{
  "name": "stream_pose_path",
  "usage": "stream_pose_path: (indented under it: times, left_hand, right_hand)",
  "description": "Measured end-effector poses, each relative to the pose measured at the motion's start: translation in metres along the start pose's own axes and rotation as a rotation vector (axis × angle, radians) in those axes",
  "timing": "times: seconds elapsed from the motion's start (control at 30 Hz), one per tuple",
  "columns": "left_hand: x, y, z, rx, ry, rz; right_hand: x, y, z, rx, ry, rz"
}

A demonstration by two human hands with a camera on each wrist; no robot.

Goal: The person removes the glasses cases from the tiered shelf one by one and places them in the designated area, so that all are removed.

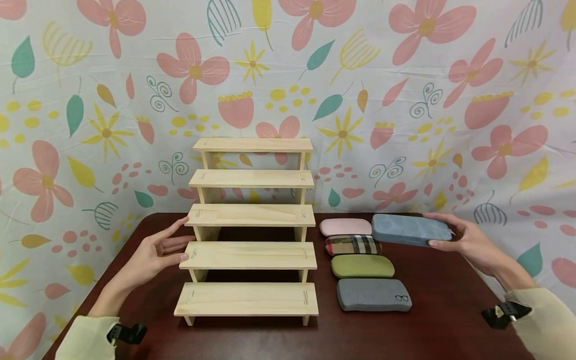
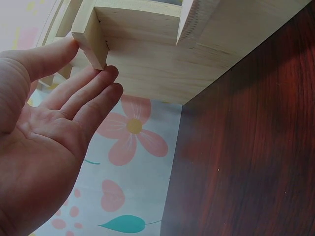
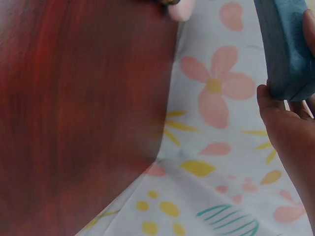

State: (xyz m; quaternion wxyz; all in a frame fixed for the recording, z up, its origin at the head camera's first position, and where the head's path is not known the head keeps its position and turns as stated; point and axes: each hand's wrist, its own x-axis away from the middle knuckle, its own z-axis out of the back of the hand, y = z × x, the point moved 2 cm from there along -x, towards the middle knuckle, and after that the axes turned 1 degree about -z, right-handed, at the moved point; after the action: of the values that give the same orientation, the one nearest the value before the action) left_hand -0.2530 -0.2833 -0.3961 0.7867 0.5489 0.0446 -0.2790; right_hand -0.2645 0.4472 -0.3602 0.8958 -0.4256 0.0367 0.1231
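My left hand [image 1: 155,255] grips the left side of a stepped wooden display stand [image 1: 249,255], thumb and fingertips at the end of a shelf board [image 2: 93,42]. Held up at the right is a blue glasses case [image 1: 411,229], its right end between the thumb and fingers of my right hand [image 1: 468,245]. The right wrist view shows only part of this case [image 3: 288,54]. Beside the stand, a pink case [image 1: 345,227], a plaid case [image 1: 353,245], a green case [image 1: 362,266] and a grey case [image 1: 373,295] lie in a column.
Both the stand and the cases are on a dark red-brown table [image 1: 441,315]. Behind it hangs a white cloth [image 1: 288,65] printed with flowers and leaves. All the stand's visible shelves are bare.
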Motion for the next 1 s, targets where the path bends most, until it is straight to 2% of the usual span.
stream_pose_path:
  times: [0.27,0.5,0.67,0.77,1.0]
  left_hand:
    - [0.000,0.000,0.001,0.008,0.005,-0.012]
    - [0.000,0.001,0.001,0.003,0.003,-0.015]
    - [0.000,0.002,-0.001,0.015,-0.006,-0.014]
    - [0.000,0.002,-0.001,0.012,-0.005,-0.020]
    - [0.000,0.000,0.001,0.014,-0.001,-0.029]
  right_hand:
    - [0.009,0.028,0.009,0.034,-0.013,-0.094]
    - [0.012,0.047,0.012,-0.029,-0.068,-0.165]
    - [0.015,0.063,0.014,0.009,-0.082,-0.230]
    - [0.016,0.070,0.016,0.031,-0.091,-0.247]
    - [0.017,0.081,0.014,-0.006,-0.127,-0.256]
